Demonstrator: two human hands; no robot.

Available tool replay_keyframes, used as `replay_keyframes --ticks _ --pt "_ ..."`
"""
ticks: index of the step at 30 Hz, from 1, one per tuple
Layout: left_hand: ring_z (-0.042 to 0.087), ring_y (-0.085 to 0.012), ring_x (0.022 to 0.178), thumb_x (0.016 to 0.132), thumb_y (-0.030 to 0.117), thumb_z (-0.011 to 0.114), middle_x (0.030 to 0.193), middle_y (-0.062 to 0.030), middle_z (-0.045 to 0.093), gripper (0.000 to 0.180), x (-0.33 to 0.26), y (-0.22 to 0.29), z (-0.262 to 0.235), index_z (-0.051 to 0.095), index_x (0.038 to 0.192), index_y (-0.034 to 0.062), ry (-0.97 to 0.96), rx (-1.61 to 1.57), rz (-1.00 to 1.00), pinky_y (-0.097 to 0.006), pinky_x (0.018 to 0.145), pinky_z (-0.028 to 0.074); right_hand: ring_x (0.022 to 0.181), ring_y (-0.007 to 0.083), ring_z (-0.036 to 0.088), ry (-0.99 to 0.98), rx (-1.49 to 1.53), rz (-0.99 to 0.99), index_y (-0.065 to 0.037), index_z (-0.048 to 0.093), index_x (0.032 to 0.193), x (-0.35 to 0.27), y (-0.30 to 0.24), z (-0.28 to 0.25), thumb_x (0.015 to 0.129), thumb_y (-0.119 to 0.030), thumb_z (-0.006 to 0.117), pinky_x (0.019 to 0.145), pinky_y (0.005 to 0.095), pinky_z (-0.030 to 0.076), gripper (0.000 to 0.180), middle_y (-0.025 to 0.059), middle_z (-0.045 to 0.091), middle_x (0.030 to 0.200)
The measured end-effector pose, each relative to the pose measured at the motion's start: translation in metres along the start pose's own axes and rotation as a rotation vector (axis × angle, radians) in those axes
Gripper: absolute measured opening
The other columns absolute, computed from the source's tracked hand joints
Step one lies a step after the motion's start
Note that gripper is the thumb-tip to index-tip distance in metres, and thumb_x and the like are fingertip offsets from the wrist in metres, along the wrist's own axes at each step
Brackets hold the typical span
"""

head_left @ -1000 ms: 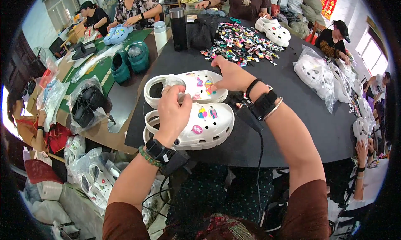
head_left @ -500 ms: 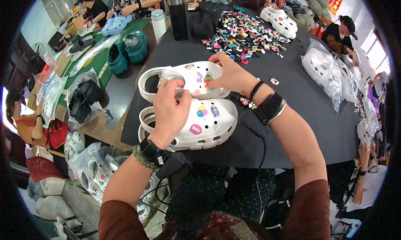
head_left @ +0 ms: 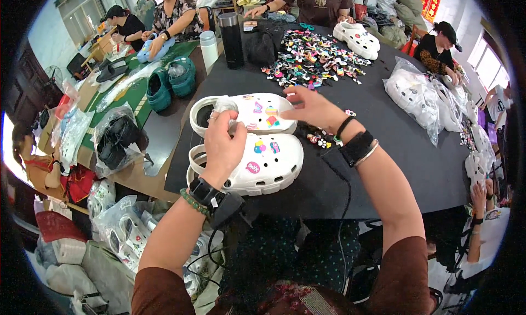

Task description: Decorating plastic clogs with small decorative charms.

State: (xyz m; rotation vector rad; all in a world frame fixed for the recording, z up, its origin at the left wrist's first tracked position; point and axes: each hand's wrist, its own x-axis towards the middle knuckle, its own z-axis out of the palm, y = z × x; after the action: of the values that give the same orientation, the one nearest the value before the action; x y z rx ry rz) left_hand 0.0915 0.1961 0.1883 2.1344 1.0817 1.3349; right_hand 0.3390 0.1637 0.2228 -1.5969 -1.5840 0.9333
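Two white clogs lie side by side on the black table, toes to the right. The far clog carries several colourful charms on its upper and has clear crumpled plastic in its foot opening. My left hand is closed on this clog at the opening, with its fingers at the plastic and inner edge. At the toe end, my right hand has its thumb and fingers apart and holds nothing visible; its thumb is close to the toe. Nearer me is the second clog, with balloon, pink and teal charms, partly hidden by my left hand.
A heap of mixed charms covers the table's far part, beside another white clog. Bagged white clogs lie right. A few charms sit by my right wrist. A black bottle and green clogs stand left.
My right hand has drawn back from the far clog's upper toward the right, uncovering a rainbow-coloured charm near the toe. My left hand stays at the opening. The whole view has shifted slightly.
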Motion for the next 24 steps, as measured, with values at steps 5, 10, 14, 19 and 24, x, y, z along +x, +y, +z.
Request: replay_keyframes --ticks 5,10,14,19,24 --pt "0.060 -0.0287 0.073 0.081 0.010 0.063 0.095 -0.0167 0.059 0.022 0.001 0.002 -0.005 0.060 0.100 -0.0008 -0.007 0.040 0.006 -0.038 0.060 0.048 0.100 0.0191 0.063 0.128 -0.128 -0.106 0.000 0.062 0.109 -0.021 0.021 -0.042 0.082 -0.014 0.074 0.087 0.0314 0.051 0.033 0.0103 0.066 0.108" --pt "0.061 -0.0311 0.077 0.081 0.010 0.063 0.095 -0.0176 0.060 0.022 0.001 -0.004 0.001 0.060 0.100 -0.0009 0.031 0.038 0.046 -0.039 0.066 0.049 0.075 0.0231 0.066 0.223 -0.390 -0.033 -0.002 0.067 0.090 -0.063 0.057 -0.054 0.076 -0.013 0.070 0.071 0.0342 0.053 0.018 0.0124 0.068 0.080" --pt "0.058 -0.0209 0.078 0.086 0.009 0.062 0.098 -0.0118 0.058 0.021 0.001 -0.010 0.002 0.059 0.105 -0.0004 0.019 0.034 0.089 -0.032 0.066 0.047 0.078 0.0299 0.066 0.221 -0.622 -0.002 -0.002 0.066 0.085 -0.086 0.073 -0.059 0.077 -0.011 0.068 0.072 0.0377 0.053 0.012 0.0146 0.068 0.082" --pt "0.060 -0.0298 0.083 0.083 0.009 0.063 0.098 -0.0168 0.059 0.022 0.001 -0.007 0.000 0.059 0.102 -0.0011 0.003 0.001 0.019 -0.037 0.067 0.049 0.079 0.0316 0.066 0.212 -0.672 0.076 -0.004 0.067 0.083 -0.094 0.079 -0.063 0.077 -0.011 0.067 0.074 0.0403 0.052 0.009 0.0143 0.068 0.080" --pt "0.060 -0.0269 0.078 0.083 0.009 0.063 0.100 -0.0162 0.058 0.022 0.002 -0.006 0.001 0.059 0.103 -0.0016 -0.018 -0.015 0.005 -0.035 0.062 0.048 0.079 0.0320 0.066 0.227 -0.680 0.024 -0.004 0.066 0.080 -0.085 0.074 -0.061 0.077 -0.011 0.067 0.075 0.0405 0.052 0.009 0.0144 0.068 0.080"
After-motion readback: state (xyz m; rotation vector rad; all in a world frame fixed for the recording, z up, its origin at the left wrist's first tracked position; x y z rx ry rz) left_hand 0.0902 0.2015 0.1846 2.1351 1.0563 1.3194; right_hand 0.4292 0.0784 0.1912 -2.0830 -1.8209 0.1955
